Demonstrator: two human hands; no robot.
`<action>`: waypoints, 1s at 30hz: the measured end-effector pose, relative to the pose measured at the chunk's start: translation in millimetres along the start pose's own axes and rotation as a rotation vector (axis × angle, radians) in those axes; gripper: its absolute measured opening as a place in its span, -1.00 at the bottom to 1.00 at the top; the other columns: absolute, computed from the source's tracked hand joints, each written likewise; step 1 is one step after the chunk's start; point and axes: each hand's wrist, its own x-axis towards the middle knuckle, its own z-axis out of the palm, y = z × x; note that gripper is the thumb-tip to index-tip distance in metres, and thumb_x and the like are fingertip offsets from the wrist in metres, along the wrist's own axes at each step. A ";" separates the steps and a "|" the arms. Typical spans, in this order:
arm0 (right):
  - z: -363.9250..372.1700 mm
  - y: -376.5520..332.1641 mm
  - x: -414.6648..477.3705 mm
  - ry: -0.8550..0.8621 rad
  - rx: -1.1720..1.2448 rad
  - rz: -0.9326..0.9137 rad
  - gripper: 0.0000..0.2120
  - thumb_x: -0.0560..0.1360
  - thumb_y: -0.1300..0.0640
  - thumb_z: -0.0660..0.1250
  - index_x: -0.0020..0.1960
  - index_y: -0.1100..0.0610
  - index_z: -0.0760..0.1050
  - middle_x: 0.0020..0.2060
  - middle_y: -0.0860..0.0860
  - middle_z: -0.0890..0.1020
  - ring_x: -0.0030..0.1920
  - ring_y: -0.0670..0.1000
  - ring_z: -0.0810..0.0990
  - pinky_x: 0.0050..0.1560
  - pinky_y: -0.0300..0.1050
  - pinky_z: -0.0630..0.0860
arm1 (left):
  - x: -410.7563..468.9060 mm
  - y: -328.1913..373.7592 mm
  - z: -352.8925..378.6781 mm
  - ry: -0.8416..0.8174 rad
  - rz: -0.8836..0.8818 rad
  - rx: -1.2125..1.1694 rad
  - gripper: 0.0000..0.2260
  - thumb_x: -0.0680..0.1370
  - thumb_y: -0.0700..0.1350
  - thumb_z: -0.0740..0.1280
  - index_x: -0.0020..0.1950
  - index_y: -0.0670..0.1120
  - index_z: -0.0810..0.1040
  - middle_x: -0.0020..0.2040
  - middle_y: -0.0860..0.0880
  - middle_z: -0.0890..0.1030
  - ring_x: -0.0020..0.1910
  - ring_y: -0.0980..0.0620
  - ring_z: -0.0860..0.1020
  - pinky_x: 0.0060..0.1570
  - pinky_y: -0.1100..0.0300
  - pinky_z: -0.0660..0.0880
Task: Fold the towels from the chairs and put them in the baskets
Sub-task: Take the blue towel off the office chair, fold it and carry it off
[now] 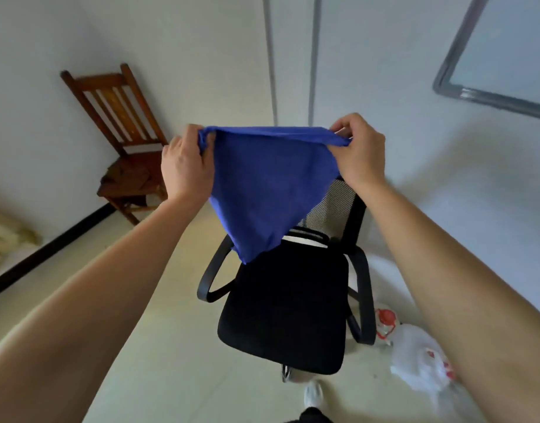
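A blue towel is hanging at the centre of the view, above the black office chair. The left hand is pinching its top corner at 9 o'clock, fingers closed on the cloth; the right hand is clamping the opposite corner at 3 o'clock. A wooden chair is standing at 10 o'clock, against the wall.

The towel hides most of the office chair's mesh back and the fingertips pinching its top corners. The chair's base is hidden under its seat. A framed panel is cut off at the right edge. Pale cloth at the left edge is cropped and blurred. What lies on the wooden chair is unclear. The plastic bag's contents cannot be told.
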 end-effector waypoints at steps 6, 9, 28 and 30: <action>-55.3 -30.9 -43.8 0.026 -0.131 0.017 -0.94 0.41 0.12 0.47 -0.13 0.01 0.66 -0.34 -0.17 0.62 -0.26 -0.11 0.57 -0.24 -0.39 0.42 | -15.6 3.3 -33.2 -0.064 0.077 -0.027 -0.71 0.66 0.04 0.18 0.06 -0.17 0.50 -0.15 -0.19 0.58 -0.11 -0.23 0.50 -0.04 -0.05 0.40; -69.8 -48.7 -83.2 0.083 -0.167 0.050 -0.91 0.43 0.15 0.44 -0.08 0.02 0.68 -0.21 -0.11 0.68 -0.17 -0.13 0.60 -0.18 -0.43 0.45 | -37.2 -10.0 -50.7 -0.109 0.192 -0.063 -0.71 0.65 0.04 0.21 0.05 -0.16 0.57 -0.18 -0.16 0.61 -0.13 -0.21 0.50 -0.14 0.00 0.39; -95.4 -127.4 -245.5 0.339 0.174 0.356 -0.80 0.42 0.01 0.54 -0.10 0.12 0.64 -0.26 -0.01 0.60 -0.28 -0.06 0.51 -0.32 -0.19 0.52 | -104.5 -24.3 -148.3 -0.178 -0.134 -0.526 -0.67 0.62 0.19 0.21 -0.08 -0.06 0.52 -0.43 -0.06 0.55 -0.36 -0.10 0.55 -0.29 0.06 0.45; -94.6 -136.1 -241.5 0.348 0.309 0.351 -0.85 0.47 0.06 0.51 -0.05 0.12 0.63 -0.17 0.02 0.62 -0.19 -0.05 0.59 -0.26 -0.19 0.61 | -99.3 -21.2 -150.1 -0.140 -0.120 -0.583 -0.73 0.62 0.16 0.24 -0.11 -0.02 0.49 -0.39 -0.10 0.59 -0.36 -0.07 0.57 -0.28 0.09 0.45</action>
